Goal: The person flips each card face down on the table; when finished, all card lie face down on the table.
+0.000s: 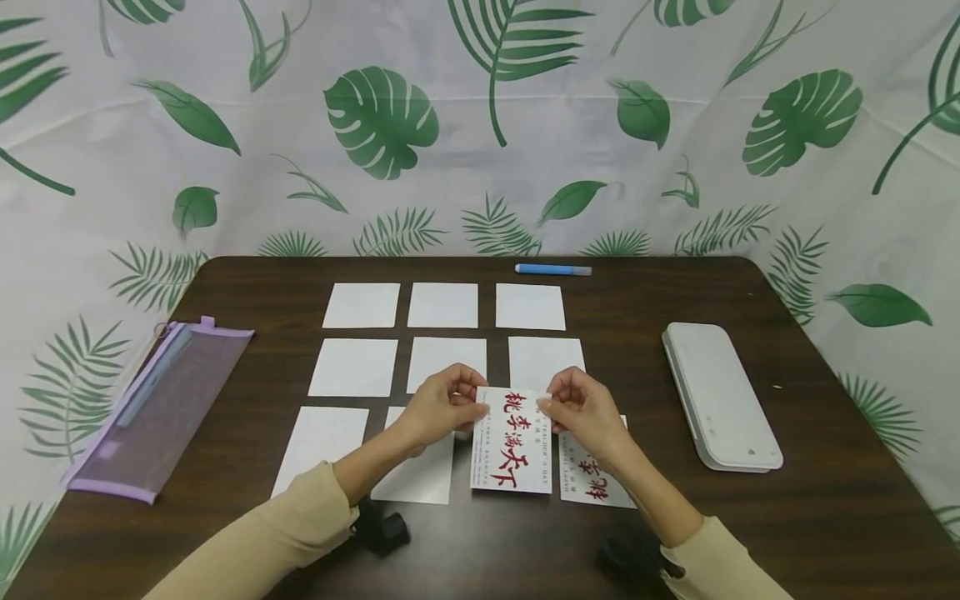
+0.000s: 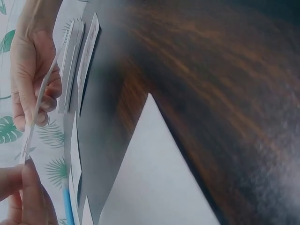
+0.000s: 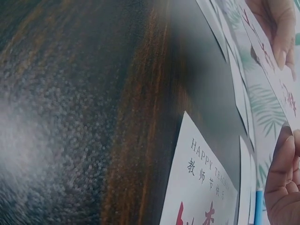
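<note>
Left hand (image 1: 442, 406) and right hand (image 1: 581, 410) each pinch a top corner of the red-lettered card (image 1: 512, 446), holding it face-up above the worktop (image 1: 825, 517).

Two hands are at work: the left hand (image 1: 438, 404) and the right hand (image 1: 581, 408). Between them is one printed card (image 1: 513, 446) with red characters, and a second printed card (image 1: 592, 483) lies under the right wrist. Eight blank white cards (image 1: 442, 305) lie face-down on the one dark table (image 1: 825, 517): three in the far row beyond the hands, three in the row just past the fingers, two beneath the left forearm. Beyond the cards is one blue pen (image 1: 552, 269). Right of the right hand sits one white laminator (image 1: 720, 396). Far left of the left hand lies one purple mesh pouch (image 1: 161, 408).
</note>
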Demonstrator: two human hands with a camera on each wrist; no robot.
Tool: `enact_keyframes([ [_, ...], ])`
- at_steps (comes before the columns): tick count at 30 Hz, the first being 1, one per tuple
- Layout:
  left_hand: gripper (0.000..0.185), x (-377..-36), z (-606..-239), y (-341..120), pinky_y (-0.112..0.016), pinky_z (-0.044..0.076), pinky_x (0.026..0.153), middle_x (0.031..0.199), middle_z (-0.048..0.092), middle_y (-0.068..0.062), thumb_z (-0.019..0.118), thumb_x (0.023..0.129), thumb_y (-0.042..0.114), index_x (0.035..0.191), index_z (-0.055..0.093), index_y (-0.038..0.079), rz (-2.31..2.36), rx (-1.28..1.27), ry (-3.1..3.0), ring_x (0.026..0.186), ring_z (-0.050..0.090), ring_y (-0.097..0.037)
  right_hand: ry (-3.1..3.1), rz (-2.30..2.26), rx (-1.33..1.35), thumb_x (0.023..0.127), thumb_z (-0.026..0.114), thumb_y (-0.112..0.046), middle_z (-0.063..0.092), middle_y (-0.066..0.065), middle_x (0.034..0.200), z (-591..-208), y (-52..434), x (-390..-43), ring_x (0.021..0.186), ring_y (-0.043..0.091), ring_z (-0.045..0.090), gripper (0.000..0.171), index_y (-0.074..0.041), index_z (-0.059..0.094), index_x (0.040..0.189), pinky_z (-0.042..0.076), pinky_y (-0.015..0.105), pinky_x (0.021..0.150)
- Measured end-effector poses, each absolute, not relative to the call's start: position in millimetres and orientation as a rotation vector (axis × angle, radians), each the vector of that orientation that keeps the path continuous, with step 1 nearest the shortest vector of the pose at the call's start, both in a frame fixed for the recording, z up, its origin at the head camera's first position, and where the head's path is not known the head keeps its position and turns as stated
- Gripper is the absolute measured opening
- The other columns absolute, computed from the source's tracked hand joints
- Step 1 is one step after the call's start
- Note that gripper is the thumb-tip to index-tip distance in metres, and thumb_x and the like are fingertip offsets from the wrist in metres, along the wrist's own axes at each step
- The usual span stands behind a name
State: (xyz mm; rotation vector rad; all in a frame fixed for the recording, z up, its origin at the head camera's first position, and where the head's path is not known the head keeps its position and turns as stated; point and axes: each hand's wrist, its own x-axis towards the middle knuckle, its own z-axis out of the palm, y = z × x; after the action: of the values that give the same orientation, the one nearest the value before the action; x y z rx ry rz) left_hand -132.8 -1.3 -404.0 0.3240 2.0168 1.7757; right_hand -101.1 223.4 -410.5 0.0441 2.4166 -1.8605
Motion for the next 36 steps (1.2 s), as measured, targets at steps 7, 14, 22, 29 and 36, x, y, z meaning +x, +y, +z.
enact_keyframes([
  [7, 0.024, -132, -400, 1, -0.023, 0.052, 0.058, 0.084, 0.054, -0.005, 0.063, 0.082, -0.007, 0.104, 0.054, -0.003, 1.812, 0.306, 2.027, 0.069, 0.059, -0.008, 2.582, -1.764, 0.098, 0.084, 0.067, -0.001, 0.056, 0.011, 0.080, -408, 221, -98, 0.062, 0.011, 0.056, 0.019, 0.003, 0.054, 0.098, 0.051, 0.021, 0.057],
  [14, 0.023, -132, -392, 4, -0.022, 0.051, 0.057, 0.087, 0.054, -0.008, 0.063, 0.081, -0.007, 0.102, 0.054, -0.002, 1.901, 0.209, 2.082, 0.069, 0.060, -0.007, 2.993, -1.586, -0.210, 0.077, 0.075, -0.002, 0.058, 0.003, 0.076, -397, 194, -85, 0.067, 0.008, 0.051, 0.020, -0.004, 0.062, 0.092, 0.045, 0.018, 0.058],
  [22, 0.023, -125, -385, 10, -0.027, 0.055, 0.062, 0.095, 0.055, -0.011, 0.061, 0.083, -0.004, 0.104, 0.053, -0.002, 1.957, 0.224, 2.054, 0.078, 0.064, -0.012, 3.086, -1.371, -0.525, 0.063, 0.086, -0.011, 0.052, -0.003, 0.075, -397, 164, -69, 0.062, 0.005, 0.049, 0.037, -0.006, 0.060, 0.089, 0.045, 0.017, 0.054],
  [29, 0.024, -120, -375, 13, -0.028, 0.056, 0.065, 0.102, 0.058, -0.015, 0.060, 0.083, -0.003, 0.105, 0.053, -0.002, 2.002, 0.234, 2.005, 0.084, 0.066, -0.016, 3.252, -1.150, -0.659, 0.065, 0.081, 0.002, 0.054, -0.001, 0.077, -386, 164, -62, 0.063, 0.006, 0.050, 0.035, -0.003, 0.060, 0.092, 0.043, 0.015, 0.054],
  [36, 0.031, -118, -367, 9, -0.029, 0.055, 0.074, 0.113, 0.058, -0.015, 0.066, 0.085, 0.008, 0.113, 0.056, 0.001, 2.036, 0.367, 2.015, 0.094, 0.065, -0.021, 3.301, -1.208, -0.681, 0.071, 0.072, 0.010, 0.057, 0.000, 0.076, -370, 182, -64, 0.064, 0.006, 0.052, 0.027, -0.001, 0.062, 0.093, 0.047, 0.016, 0.054],
])
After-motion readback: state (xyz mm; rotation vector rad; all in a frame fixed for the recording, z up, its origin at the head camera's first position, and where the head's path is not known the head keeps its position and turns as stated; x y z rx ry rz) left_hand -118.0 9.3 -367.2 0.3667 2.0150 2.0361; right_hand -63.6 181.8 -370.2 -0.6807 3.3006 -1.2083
